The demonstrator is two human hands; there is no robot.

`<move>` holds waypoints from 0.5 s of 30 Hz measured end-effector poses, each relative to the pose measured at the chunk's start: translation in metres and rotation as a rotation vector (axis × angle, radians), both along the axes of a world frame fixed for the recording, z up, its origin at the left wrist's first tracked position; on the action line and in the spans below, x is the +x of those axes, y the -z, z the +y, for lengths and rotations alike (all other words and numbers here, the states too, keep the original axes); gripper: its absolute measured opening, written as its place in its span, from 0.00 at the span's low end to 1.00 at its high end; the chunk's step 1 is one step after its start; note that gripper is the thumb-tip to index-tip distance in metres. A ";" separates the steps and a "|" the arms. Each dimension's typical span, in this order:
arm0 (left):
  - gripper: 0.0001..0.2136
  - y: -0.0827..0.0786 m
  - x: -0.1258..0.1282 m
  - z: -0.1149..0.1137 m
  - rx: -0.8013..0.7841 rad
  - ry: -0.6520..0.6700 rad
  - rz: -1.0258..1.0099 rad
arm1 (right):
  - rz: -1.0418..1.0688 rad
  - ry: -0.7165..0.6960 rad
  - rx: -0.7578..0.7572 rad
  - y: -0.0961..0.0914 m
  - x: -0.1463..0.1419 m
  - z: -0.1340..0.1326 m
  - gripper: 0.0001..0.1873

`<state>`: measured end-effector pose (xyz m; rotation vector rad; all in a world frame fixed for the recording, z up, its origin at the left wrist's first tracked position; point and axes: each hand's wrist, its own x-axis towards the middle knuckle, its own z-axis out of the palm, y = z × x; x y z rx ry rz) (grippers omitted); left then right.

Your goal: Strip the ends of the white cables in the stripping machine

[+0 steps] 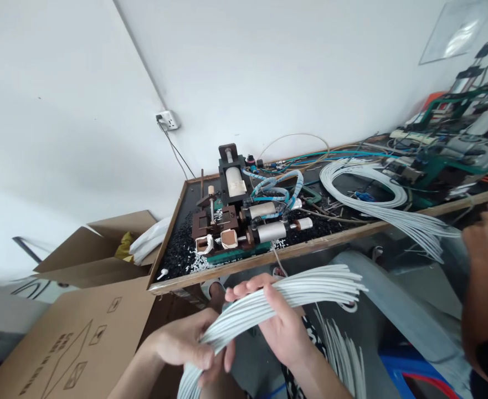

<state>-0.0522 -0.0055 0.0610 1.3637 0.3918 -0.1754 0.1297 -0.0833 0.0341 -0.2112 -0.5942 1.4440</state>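
A curved cable bundle (pixel 310 286), white and smooth-sheathed, apparently plastic, is gripped by the left hand (pixel 181 346) and right hand (pixel 283 330), fingers closed around it, just before the wood-edged tray (pixel 318 242).

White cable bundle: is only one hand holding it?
No, the left hand and the right hand both grip the white cable bundle.

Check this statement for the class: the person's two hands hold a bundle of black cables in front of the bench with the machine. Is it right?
Not quite: the head view shows that the bundle is white, not black. The rest stands: the left hand and right hand hold it in front of the bench with the machine.
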 end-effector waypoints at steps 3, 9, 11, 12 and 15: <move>0.30 -0.010 0.001 -0.011 -0.056 -0.154 -0.047 | 0.115 -0.073 0.061 -0.021 0.010 0.004 0.13; 0.21 -0.053 0.011 -0.035 0.433 -0.476 0.149 | 0.244 -0.122 -0.166 -0.051 0.007 0.012 0.17; 0.18 -0.044 0.021 -0.041 0.671 -0.547 0.183 | 0.184 -0.019 -0.344 -0.042 -0.003 0.011 0.17; 0.17 -0.034 0.026 -0.045 0.757 -0.556 0.183 | 0.111 0.065 -0.397 -0.034 -0.008 0.009 0.16; 0.15 0.003 0.035 -0.057 0.834 -0.525 0.200 | -0.093 0.127 -0.371 -0.010 -0.024 -0.002 0.18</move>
